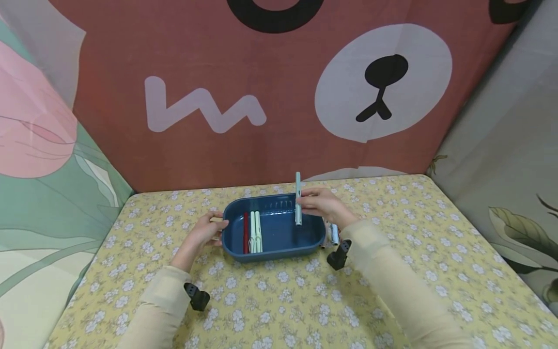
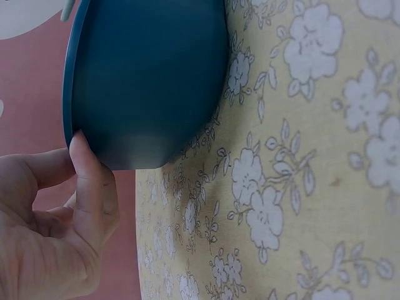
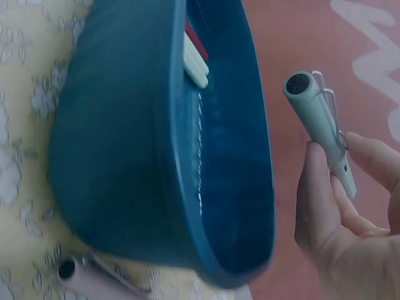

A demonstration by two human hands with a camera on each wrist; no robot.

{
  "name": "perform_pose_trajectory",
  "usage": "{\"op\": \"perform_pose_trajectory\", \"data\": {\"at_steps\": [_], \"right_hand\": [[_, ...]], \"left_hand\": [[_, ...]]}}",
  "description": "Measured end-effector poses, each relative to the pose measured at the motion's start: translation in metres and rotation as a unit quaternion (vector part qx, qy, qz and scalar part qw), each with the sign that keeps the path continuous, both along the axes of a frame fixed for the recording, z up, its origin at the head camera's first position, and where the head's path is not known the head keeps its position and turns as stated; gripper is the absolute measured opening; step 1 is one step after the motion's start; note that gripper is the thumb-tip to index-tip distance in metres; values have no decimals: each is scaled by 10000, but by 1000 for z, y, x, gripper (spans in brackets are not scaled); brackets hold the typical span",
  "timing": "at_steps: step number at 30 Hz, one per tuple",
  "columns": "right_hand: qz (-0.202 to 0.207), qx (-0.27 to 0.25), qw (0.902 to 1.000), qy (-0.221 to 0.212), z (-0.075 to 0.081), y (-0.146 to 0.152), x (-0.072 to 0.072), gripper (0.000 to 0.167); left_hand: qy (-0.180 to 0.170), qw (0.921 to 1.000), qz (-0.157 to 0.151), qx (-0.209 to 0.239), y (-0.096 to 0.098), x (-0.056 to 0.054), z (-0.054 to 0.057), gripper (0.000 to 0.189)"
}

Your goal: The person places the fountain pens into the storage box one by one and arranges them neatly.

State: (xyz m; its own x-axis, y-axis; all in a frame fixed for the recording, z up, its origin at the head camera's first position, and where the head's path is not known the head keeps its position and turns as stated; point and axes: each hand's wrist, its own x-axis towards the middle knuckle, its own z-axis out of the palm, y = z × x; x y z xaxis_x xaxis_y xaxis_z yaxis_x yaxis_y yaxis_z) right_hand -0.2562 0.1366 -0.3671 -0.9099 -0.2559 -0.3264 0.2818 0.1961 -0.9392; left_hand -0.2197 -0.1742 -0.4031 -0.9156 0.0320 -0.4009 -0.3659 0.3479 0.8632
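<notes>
A dark blue plastic bin (image 1: 279, 253) stands on the table with its long side across. Inside, toward its left end, lie a dark red pen (image 1: 246, 232) and two pale green pens (image 1: 253, 232) side by side. My left hand (image 1: 204, 232) pinches the rim at the bin's left end; the left wrist view shows a fingertip (image 2: 81, 147) against the wall. Over the right part of the bin, my right hand (image 1: 322, 206) holds a pale blue-green pen (image 3: 322, 125) with a wire clip between thumb and fingers, clear of the bin.
Several more pens, one light blue (image 1: 334, 233), lie on the table just right of the bin, partly hidden by the right wrist. A pinkish pen (image 3: 94, 281) shows there in the right wrist view. The flowered tablecloth (image 1: 270, 300) meets a reddish-brown bear-print curtain (image 1: 196, 160) behind.
</notes>
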Motion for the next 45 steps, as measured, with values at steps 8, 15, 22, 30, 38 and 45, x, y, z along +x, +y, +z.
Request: {"op": "perform_pose_trajectory", "data": {"at_steps": [8, 15, 22, 30, 38, 45], "right_hand": [[92, 25, 9999, -128, -5, -24, 4, 54], [87, 4, 9997, -220, -11, -41, 8, 50], [151, 49, 9992, -372, -20, -52, 12, 51], [183, 234, 9991, -305, -30, -61, 14, 47], [175, 154, 9993, -282, -36, -69, 17, 45], [146, 347, 9988, -320, -43, -75, 17, 42]], "left_hand": [[10, 10000, 10, 10, 0, 0, 0, 45], [8, 10000, 19, 4, 1, 0, 0, 45], [-3, 10000, 7, -3, 1, 0, 0, 45], [-22, 10000, 12, 19, 0, 0, 0, 46], [-38, 10000, -30, 30, 1, 1, 2, 47], [-31, 10000, -46, 39, 1, 1, 3, 49]]}}
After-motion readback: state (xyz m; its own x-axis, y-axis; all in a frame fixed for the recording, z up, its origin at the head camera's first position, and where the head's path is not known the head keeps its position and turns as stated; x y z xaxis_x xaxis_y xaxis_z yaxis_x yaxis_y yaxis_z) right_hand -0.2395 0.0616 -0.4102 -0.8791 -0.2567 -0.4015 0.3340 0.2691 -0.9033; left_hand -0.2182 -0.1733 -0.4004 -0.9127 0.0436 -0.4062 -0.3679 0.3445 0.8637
